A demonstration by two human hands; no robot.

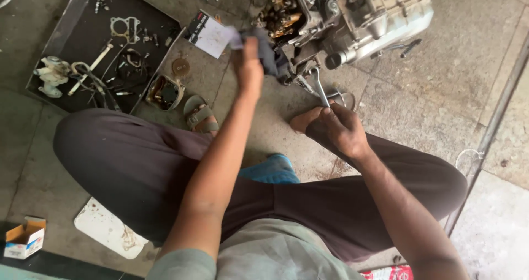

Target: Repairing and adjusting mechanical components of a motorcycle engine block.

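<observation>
A seated person's left hand (249,71) gripped a dark rag (268,53) against a partly dismantled engine (352,21) on the concrete floor (441,93), right hand (337,128) clutching a spanner (319,88), removed parts lying on a black tray (82,35) nearby.

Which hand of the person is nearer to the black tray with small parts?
Left. The left hand, holding a dark cloth at the engine, is just right of the black tray. The right hand, gripping a metal wrench, is farther right and lower.
</observation>
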